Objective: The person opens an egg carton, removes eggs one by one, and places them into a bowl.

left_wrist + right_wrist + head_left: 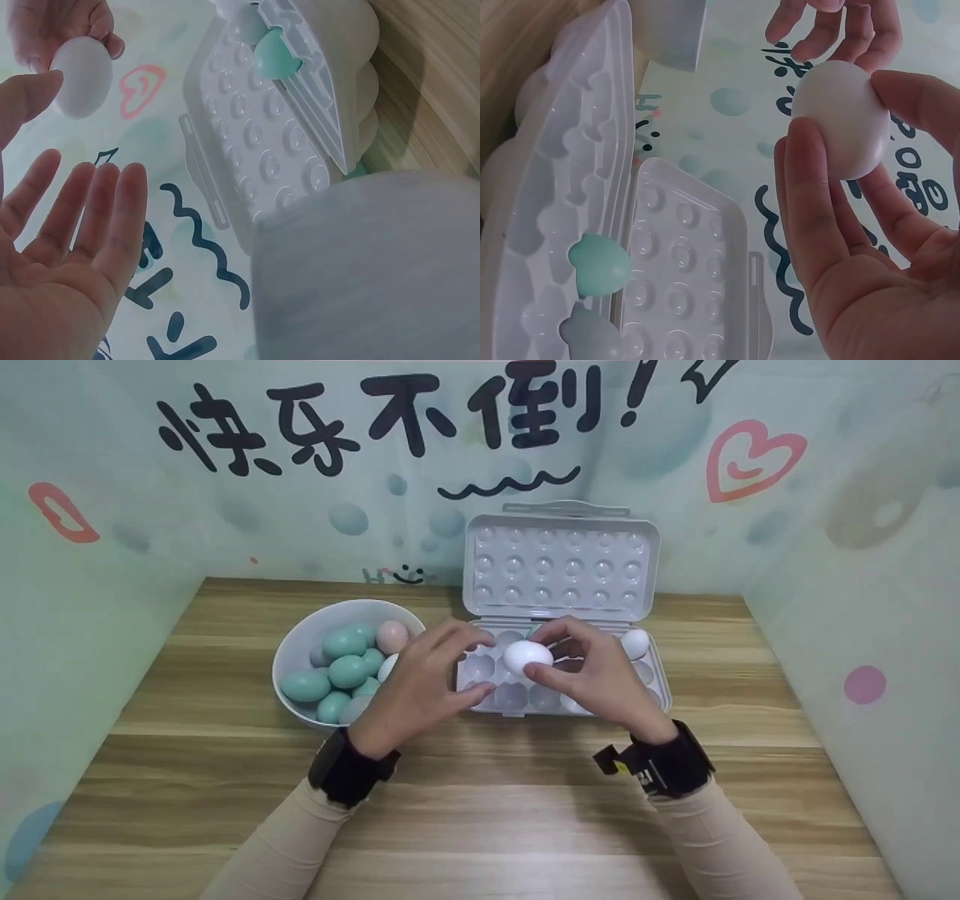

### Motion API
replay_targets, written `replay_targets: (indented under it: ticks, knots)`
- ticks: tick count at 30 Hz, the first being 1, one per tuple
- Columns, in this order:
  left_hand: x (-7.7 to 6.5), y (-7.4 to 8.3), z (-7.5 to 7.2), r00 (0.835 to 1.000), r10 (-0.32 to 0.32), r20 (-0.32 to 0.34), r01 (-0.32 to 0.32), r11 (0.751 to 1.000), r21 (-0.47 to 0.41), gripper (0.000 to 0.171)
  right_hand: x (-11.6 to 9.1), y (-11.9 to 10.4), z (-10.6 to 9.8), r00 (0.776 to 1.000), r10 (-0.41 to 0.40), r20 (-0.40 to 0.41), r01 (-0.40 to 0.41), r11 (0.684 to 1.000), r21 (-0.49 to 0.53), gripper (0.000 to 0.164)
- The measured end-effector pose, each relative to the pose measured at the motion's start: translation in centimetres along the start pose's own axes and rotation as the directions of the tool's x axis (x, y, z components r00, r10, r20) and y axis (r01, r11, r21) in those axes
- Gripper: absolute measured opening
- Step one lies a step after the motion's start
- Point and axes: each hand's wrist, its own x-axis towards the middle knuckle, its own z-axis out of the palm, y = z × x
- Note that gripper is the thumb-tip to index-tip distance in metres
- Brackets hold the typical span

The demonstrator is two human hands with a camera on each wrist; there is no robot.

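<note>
My right hand (596,671) pinches a white egg (527,659) between thumb and fingers, above the egg box. The left hand (416,679) hovers just left of the egg, its fingers spread and a gap showing between hand and egg. Below both hands lies the hinged plastic egg box (513,709), its lid (559,608) raised against the back wall. One white egg (635,643) sits in the back right cup. A green egg (604,266) also shows in a cup in the right wrist view, with a pale egg (592,341) beside it.
At the left stands a white bowl (283,649) of green, white and pinkish eggs, partly covered by my left hand. The wooden table (480,817) is bounded by printed cloth walls (112,600) at the back and sides.
</note>
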Motion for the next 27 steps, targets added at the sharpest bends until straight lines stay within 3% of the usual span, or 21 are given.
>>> replay_targets:
  ticks: [15,21,27]
  knots:
    - [-0.2,0.5,1.2,0.997,0.073,-0.015,-0.074,0.996,-0.041,0.045,-0.2,-0.4,1.3,0.998,-0.021,0.054,0.02,1.0,0.02,0.031]
    - [-0.4,0.6,1.5,0.994,0.1,-0.033,-0.1,0.995,-0.017,0.041,-0.3,-0.3,1.7,0.996,-0.044,0.08,0.042,0.999,0.027,0.03]
    - [-0.4,0.7,1.7,0.994,0.097,-0.041,-0.098,0.995,-0.014,0.04,-0.5,-0.5,2.1,0.995,-0.043,0.087,0.037,0.997,0.067,0.03]
